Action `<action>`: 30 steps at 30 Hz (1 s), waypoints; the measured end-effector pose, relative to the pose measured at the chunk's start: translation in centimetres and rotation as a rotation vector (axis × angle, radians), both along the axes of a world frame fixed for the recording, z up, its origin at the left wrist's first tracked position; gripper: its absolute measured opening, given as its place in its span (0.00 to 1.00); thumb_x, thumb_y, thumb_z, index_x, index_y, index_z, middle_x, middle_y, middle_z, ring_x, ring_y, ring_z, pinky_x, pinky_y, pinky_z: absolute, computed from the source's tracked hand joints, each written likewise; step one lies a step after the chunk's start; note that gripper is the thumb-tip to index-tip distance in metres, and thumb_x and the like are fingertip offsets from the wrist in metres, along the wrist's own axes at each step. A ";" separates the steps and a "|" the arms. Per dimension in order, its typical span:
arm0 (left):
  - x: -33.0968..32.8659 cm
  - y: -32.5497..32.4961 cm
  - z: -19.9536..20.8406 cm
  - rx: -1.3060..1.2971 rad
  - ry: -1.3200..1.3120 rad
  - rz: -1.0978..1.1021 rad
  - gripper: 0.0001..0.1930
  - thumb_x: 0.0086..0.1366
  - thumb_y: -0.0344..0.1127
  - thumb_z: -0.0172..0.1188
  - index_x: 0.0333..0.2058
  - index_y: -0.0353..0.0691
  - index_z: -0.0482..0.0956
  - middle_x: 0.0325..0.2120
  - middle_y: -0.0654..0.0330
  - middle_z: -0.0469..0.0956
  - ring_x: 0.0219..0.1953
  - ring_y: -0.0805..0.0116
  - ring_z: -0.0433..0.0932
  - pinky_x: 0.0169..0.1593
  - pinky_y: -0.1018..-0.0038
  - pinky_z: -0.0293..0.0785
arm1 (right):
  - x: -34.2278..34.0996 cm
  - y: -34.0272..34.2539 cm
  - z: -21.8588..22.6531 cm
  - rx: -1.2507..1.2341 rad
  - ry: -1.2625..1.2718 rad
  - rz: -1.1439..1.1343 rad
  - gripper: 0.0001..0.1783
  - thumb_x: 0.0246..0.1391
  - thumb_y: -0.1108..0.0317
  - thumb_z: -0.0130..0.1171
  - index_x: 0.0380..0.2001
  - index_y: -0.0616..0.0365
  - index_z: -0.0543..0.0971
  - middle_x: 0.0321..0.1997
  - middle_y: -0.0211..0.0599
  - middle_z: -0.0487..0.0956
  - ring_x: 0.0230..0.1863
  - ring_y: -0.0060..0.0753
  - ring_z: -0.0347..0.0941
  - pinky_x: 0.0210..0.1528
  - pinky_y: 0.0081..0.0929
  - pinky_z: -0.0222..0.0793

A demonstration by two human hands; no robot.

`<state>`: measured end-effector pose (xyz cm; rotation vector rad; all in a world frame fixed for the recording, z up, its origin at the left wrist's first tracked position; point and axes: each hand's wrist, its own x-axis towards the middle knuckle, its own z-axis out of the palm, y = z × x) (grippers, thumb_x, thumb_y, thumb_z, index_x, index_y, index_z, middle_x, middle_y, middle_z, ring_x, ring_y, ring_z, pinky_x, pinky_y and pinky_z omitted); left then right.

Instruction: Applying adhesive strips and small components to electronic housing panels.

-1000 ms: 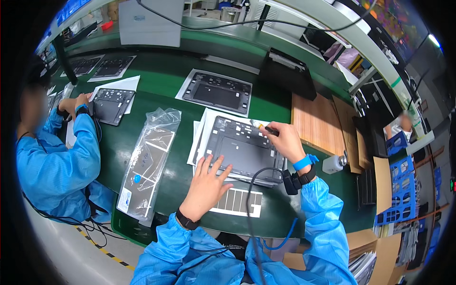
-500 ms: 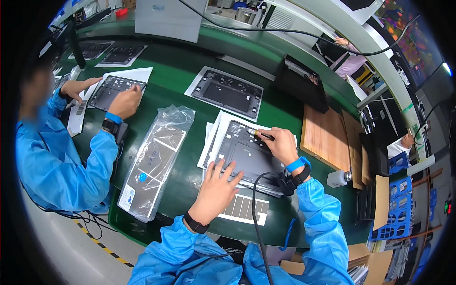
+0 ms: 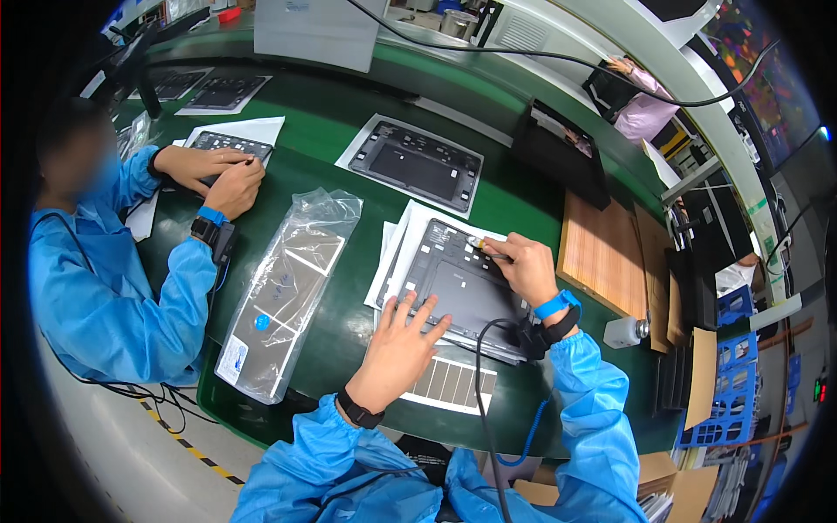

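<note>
Nearest the tabletop's front edge, the left hand lies flat with fingers spread on the near end of the dark panel, pinning it; its grip is open, holding nothing. Half a second ago this hand lay in much the same place, so the panel has stayed braced. Under the wrist a white card of grey squares lies at the front edge.

The right hand is closed on a small tool, its tip at the panel's far right corner. Over the last second it has kept to that corner, shifting only slightly: to my eye the work there is not yet finished. The panel lies on white sheets near the tabletop's middle.

To the left, a clear bag holds a grey panel with a blue dot; it lies flat, mouth toward the far side. A blue crate stands by the right edge; what it holds I cannot tell.

Farther off, a second panel lies on paper, and a co-worker's hands now rest together on another at the left edge.
</note>
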<state>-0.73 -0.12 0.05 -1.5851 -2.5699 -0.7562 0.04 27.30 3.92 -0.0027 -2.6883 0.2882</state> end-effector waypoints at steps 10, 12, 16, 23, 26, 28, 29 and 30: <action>-0.1 -0.2 0.2 -0.003 -0.015 0.006 0.28 0.59 0.35 0.66 0.60 0.49 0.74 0.63 0.54 0.65 0.65 0.45 0.61 0.69 0.51 0.57 | 0.0 -0.1 0.3 0.087 0.011 0.036 0.11 0.47 0.69 0.69 0.37 0.48 0.88 0.21 0.35 0.73 0.24 0.42 0.73 0.26 0.40 0.68; 0.0 -0.1 0.4 -0.010 -0.011 0.002 0.28 0.58 0.34 0.66 0.60 0.49 0.74 0.63 0.54 0.65 0.65 0.45 0.61 0.68 0.52 0.58 | -0.1 -0.5 0.0 0.078 0.086 0.052 0.10 0.47 0.67 0.69 0.36 0.48 0.88 0.21 0.35 0.73 0.24 0.42 0.73 0.26 0.39 0.68; -0.1 -0.1 0.3 -0.022 -0.001 -0.007 0.28 0.58 0.35 0.66 0.59 0.49 0.74 0.63 0.54 0.65 0.65 0.46 0.61 0.68 0.52 0.58 | -0.4 -0.7 0.3 0.127 0.080 0.050 0.11 0.46 0.68 0.70 0.37 0.48 0.88 0.21 0.37 0.73 0.23 0.43 0.72 0.25 0.39 0.66; 1.4 -2.2 1.8 0.063 -0.056 0.057 0.28 0.64 0.42 0.62 0.62 0.43 0.71 0.65 0.50 0.63 0.67 0.43 0.59 0.69 0.52 0.57 | 7.7 -2.9 5.6 -0.235 0.171 -0.232 0.15 0.56 0.74 0.62 0.48 0.59 0.83 0.25 0.41 0.75 0.24 0.37 0.74 0.27 0.29 0.66; 2.7 -2.9 4.8 0.228 -0.426 -0.052 0.29 0.71 0.47 0.54 0.64 0.35 0.67 0.64 0.46 0.64 0.68 0.42 0.60 0.70 0.56 0.55 | 14.0 -10.2 6.5 -0.752 0.348 -0.415 0.13 0.58 0.79 0.60 0.47 0.68 0.82 0.25 0.37 0.80 0.27 0.18 0.76 0.30 0.21 0.70; 4.5 -2.5 4.9 0.457 -1.051 -0.329 0.30 0.77 0.50 0.42 0.66 0.30 0.62 0.64 0.44 0.67 0.68 0.49 0.63 0.69 0.63 0.56 | 16.6 -15.3 3.7 -0.700 0.431 -0.263 0.08 0.54 0.78 0.64 0.39 0.65 0.83 0.28 0.41 0.85 0.29 0.29 0.83 0.32 0.26 0.76; 5.6 -2.2 4.7 0.484 -1.296 -0.410 0.29 0.78 0.49 0.41 0.66 0.30 0.62 0.64 0.48 0.68 0.65 0.57 0.66 0.67 0.65 0.60 | 16.9 -17.5 3.8 -0.545 0.351 -0.218 0.08 0.51 0.77 0.67 0.36 0.61 0.84 0.27 0.40 0.84 0.27 0.36 0.83 0.32 0.25 0.76; 6.5 -2.2 5.1 0.439 -1.515 -0.417 0.29 0.78 0.49 0.41 0.66 0.31 0.62 0.63 0.49 0.69 0.64 0.59 0.68 0.67 0.66 0.62 | 16.5 -18.8 2.6 -0.472 0.400 -0.115 0.11 0.47 0.77 0.70 0.36 0.61 0.85 0.27 0.40 0.83 0.25 0.39 0.82 0.31 0.25 0.76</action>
